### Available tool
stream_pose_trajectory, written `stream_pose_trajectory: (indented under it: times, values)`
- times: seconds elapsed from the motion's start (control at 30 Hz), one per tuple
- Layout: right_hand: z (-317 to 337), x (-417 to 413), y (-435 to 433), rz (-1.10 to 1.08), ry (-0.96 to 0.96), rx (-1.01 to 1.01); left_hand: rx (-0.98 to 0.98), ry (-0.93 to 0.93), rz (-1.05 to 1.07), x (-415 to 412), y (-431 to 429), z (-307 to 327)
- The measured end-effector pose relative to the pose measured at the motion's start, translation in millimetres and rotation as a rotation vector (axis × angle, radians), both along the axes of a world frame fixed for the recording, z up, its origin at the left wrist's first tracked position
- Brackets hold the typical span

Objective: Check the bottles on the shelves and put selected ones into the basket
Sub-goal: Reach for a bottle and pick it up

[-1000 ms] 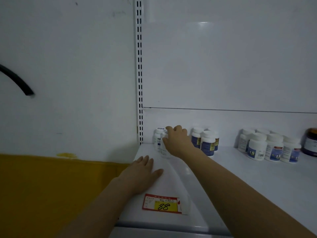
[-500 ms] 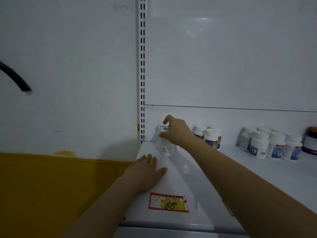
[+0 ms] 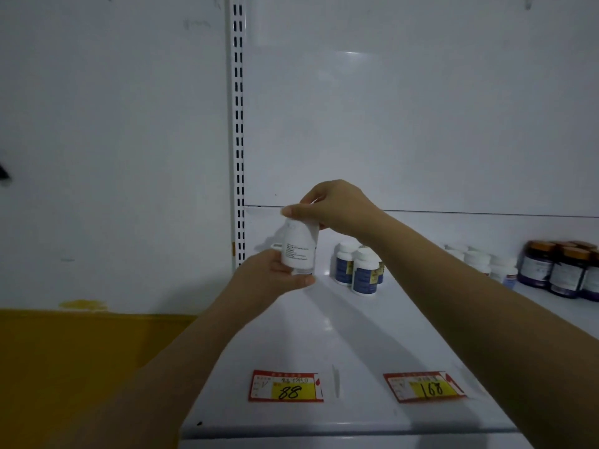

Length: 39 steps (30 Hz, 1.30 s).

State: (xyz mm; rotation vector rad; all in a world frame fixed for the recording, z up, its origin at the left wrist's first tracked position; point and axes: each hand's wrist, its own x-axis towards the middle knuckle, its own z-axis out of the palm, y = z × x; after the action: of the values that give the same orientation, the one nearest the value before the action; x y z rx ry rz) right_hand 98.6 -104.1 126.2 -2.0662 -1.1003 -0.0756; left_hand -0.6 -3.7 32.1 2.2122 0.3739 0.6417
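White metal shelf (image 3: 327, 338) set against a white back panel, with a slotted upright (image 3: 239, 124) at its left end and a yellow band of wall (image 3: 81, 367) beyond it. Centre: a white bottle (image 3: 299, 249) held upright in the air above the rear of the shelf, clear of its surface, with the printed label facing the onlooker. The right hand (image 3: 338, 205) takes the bottle from above, fingers (image 3: 311, 199) and thumb pinching the cap; the left hand (image 3: 270, 278) cups the base, thumb pressed along the bottom edge and fingers curled behind. Just to the right stand blue-labelled bottles (image 3: 358, 272) in a tight cluster. Farther right are more white bottles (image 3: 479, 262), partly hidden by the right forearm, then dark bottles (image 3: 565, 272) with orange caps. Two red-and-yellow price labels lie near the shelf's front edge: an 88 tag (image 3: 287, 385) and a 168 tag (image 3: 424, 385).
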Motion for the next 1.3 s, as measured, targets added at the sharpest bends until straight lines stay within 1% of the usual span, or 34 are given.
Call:
stream_pose_trajectory:
  times: [0.1, 0.17, 0.37, 0.43, 0.53, 0.57, 0.67, 0.83, 0.93, 1.03, 1.1, 1.2, 1.3]
  values:
    - [0.9, -5.4, -8.5, -0.025, 0.036, -0.004, -0.022, -0.086, 0.058, 1.7, -6.9, -1.1]
    - [-1.8, -7.0, -11.5, -0.048, 0.051, -0.013, -0.083, -0.126, 0.050, 1.9, -10.7, -2.2]
    - [-8.1, -3.2, -14.7, -0.056, 0.041, -0.045, -0.279, -0.111, -0.018, 2.1, -14.9, -6.6]
    - [-8.1, 0.7, -15.2, 0.014, 0.102, -0.025, -0.381, -0.099, -0.052, 2.4, -13.0, -7.7]
    - [-5.1, 6.7, -19.5, 0.170, 0.272, 0.039, -0.587, -0.131, -0.189, 0.1, -10.5, -7.6]
    - [-3.9, 8.9, -21.4, 0.210, 0.306, 0.056, -0.628, -0.137, -0.224, 0.2, -9.1, -7.3]
    - [-4.1, 13.1, -24.8, 0.295, 0.364, 0.088, -0.692, -0.112, -0.307, -0.2, -5.8, -6.9]
    - [-12.3, 13.3, -29.7, 0.417, 0.483, 0.125, -0.801, 0.002, -0.420, -5.1, -3.7, -3.9]
    - [-16.0, 14.4, -29.2, 0.432, 0.470, 0.164, -0.732, -0.007, -0.374, -5.2, -5.4, -3.4]
    - [-17.4, 17.6, -27.0, 0.381, 0.423, 0.238, -0.627, -0.086, -0.246, -2.0, -5.1, -3.2]
    - [-18.2, 19.5, -26.2, 0.358, 0.421, 0.272, -0.531, -0.095, -0.148, 0.0, -7.4, -1.5]
    - [-20.6, 21.4, -25.6, 0.340, 0.413, 0.274, -0.393, -0.100, -0.044, 3.1, -14.7, 1.5]
    - [-24.5, 22.5, -24.7, 0.334, 0.410, 0.269, -0.354, -0.121, 0.003, 5.4, -19.4, 0.2]
